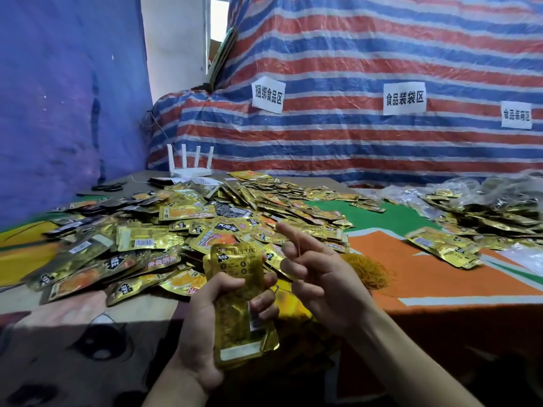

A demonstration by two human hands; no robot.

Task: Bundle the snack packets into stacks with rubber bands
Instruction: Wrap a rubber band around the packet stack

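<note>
Stack (238, 292) in left hand (202, 330), right hand (326, 280) beside (perhaps banded)

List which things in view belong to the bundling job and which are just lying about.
Job: held packet stack, single rubber band, rubber band pile, loose snack packets.
Lying about: white router, black scissors, clear plastic bags, paper signs.

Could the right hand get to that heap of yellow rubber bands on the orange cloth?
Probably yes. The heap of rubber bands lies uncovered right beside the right hand, with nothing between them. That hand already seems to hold one thin rubber band on its fingers, though.
</note>
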